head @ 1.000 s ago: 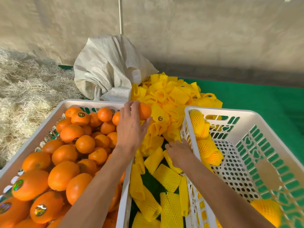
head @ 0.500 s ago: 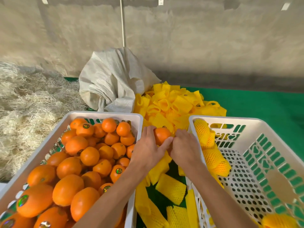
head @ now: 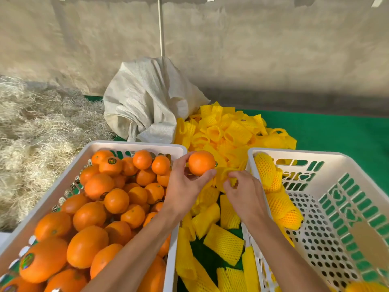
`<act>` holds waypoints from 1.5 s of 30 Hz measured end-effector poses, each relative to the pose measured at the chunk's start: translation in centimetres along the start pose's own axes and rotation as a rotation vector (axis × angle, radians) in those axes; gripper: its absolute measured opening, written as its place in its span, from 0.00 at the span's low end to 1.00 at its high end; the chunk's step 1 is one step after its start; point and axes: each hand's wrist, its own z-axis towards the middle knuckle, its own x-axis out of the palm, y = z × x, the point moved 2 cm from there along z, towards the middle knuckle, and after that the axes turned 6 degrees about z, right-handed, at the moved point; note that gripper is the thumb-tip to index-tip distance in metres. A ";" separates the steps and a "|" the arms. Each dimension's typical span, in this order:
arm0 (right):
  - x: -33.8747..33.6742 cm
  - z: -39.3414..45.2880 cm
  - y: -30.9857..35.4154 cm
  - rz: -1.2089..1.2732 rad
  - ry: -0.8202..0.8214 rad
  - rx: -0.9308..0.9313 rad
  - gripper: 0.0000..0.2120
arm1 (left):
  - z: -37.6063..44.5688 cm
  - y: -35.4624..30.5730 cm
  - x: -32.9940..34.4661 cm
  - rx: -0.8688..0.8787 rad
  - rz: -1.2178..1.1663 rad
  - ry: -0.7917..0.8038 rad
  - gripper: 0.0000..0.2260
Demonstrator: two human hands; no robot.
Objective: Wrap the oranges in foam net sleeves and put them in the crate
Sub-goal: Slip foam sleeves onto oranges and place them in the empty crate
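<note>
My left hand (head: 185, 186) holds a bare orange (head: 201, 162) between thumb and fingertips, above the gap between the two crates. Just right of it, my right hand (head: 245, 193) pinches a yellow foam net sleeve (head: 226, 174) whose open end lies against the orange. The left white crate (head: 134, 145) is heaped with bare oranges. In the right white crate (head: 294, 153), several oranges in yellow sleeves (head: 277, 202) lie along its left wall, and another (head: 366, 287) sits at the bottom edge.
Loose yellow foam sleeves (head: 227, 131) are piled behind and between the crates on a green mat (head: 336, 131). A crumpled white sack (head: 147, 102) stands behind the left crate. Straw (head: 31, 133) covers the ground at left. A grey wall runs along the back.
My left hand carried the orange from over the left crate to the gap. My right hand rose from the loose sleeves and now pinches one beside the orange.
</note>
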 end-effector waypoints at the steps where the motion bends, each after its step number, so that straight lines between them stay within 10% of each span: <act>1: 0.2 0.0 -0.1 -0.030 0.027 0.015 0.16 | 0.0 -0.1 0.0 -0.002 -0.076 0.026 0.30; 9: 0.2 -0.8 1.1 -0.218 -0.037 -0.097 0.31 | 0.2 -0.8 0.1 -0.199 -0.388 0.384 0.28; 16: 1.0 -1.1 0.6 0.399 0.112 -0.099 0.31 | 0.5 -0.7 0.2 -0.250 -0.294 0.538 0.32; 27: -1.3 -0.5 0.5 0.558 -0.123 -0.102 0.12 | 0.7 -0.1 0.4 -0.019 0.060 0.142 0.20; 37: -1.3 -3.2 3.8 0.152 -0.165 -0.787 0.14 | 0.4 0.1 1.8 0.117 0.422 -0.058 0.20; 41: -1.0 -3.4 4.2 0.258 -0.101 -0.646 0.15 | 0.7 0.4 1.5 0.100 0.267 -0.048 0.07; 45: -1.1 -2.7 2.7 0.333 -0.172 -0.129 0.20 | 0.8 0.9 1.0 0.115 0.228 -0.034 0.06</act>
